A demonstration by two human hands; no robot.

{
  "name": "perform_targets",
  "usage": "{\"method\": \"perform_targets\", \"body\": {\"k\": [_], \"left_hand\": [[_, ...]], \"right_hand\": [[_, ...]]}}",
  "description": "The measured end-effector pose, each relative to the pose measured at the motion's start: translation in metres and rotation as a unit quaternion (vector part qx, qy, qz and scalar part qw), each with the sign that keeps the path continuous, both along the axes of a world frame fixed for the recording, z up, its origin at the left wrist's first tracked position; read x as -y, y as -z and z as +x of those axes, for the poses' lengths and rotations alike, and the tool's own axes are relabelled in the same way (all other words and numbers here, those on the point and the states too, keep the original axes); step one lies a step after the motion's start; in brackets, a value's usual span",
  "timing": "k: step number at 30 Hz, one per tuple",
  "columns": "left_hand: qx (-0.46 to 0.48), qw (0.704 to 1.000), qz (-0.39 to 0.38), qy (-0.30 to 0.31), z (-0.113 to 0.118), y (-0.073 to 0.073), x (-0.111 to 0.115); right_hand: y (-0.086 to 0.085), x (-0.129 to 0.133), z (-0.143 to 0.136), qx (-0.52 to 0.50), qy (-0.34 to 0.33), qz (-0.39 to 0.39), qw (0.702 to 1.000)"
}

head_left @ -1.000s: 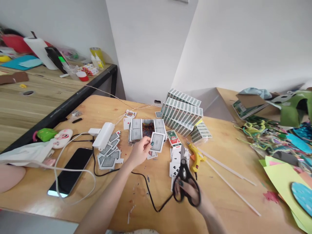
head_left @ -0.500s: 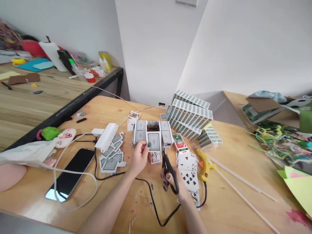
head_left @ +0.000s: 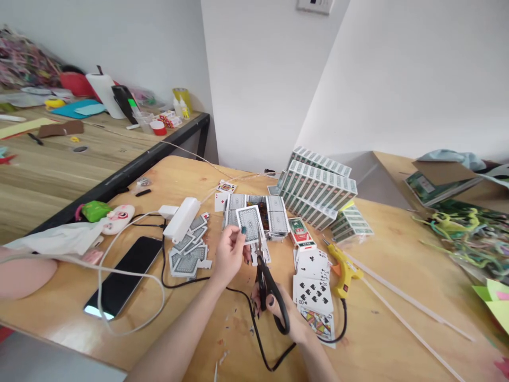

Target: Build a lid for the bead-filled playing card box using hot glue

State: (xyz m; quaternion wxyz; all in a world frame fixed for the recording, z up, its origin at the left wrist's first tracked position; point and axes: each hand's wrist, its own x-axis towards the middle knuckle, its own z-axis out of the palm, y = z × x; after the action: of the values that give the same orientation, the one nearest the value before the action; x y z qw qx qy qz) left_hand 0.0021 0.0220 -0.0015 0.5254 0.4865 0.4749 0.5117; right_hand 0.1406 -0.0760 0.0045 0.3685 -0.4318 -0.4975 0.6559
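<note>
My left hand (head_left: 231,251) pinches a grey-backed playing card (head_left: 249,222) between thumb and fingers. Black scissors (head_left: 269,286) are in my right hand (head_left: 284,312), fingers through the handles, with the blades at the card's right edge. Whether the blades are cutting into it I cannot tell. Just behind the held card stands a structure built of playing cards (head_left: 277,216), partly hidden by it. Another face-up card (head_left: 265,253) shows beneath the scissors. To the left lies a pile of cut grey-backed cards (head_left: 191,261).
A yellow glue gun (head_left: 347,273) and face-up cards (head_left: 314,294) lie right of my hands, beside a red-green card box (head_left: 301,233). Stacked card packs (head_left: 322,185) stand behind. A phone (head_left: 125,276), white adapter (head_left: 182,220) and black cable (head_left: 254,329) occupy the left and front.
The held card has tilted and risen slightly, away from the front of the card structure. The scissors have come up to its right edge. The whole view has shifted a little.
</note>
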Motion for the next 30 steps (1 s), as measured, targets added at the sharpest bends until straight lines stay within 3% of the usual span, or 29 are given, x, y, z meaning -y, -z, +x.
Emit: {"method": "perform_targets", "body": {"k": [6, 11, 17, 30], "left_hand": [[-0.015, 0.998, -0.025, 0.056, 0.005, 0.0, 0.006], [-0.059, 0.995, 0.002, 0.08, 0.003, 0.003, 0.006], [-0.167, 0.983, 0.071, 0.019, 0.005, 0.008, 0.007], [-0.157, 0.986, 0.063, -0.006, 0.008, 0.018, 0.01]], "right_hand": [[0.017, -0.001, 0.0, -0.021, 0.015, -0.001, 1.0], [0.019, -0.001, 0.0, -0.02, 0.017, -0.001, 1.0], [0.018, 0.002, -0.009, -0.063, 0.031, -0.019, 0.997], [0.022, 0.003, -0.009, -0.077, 0.029, -0.02, 0.996]]}}
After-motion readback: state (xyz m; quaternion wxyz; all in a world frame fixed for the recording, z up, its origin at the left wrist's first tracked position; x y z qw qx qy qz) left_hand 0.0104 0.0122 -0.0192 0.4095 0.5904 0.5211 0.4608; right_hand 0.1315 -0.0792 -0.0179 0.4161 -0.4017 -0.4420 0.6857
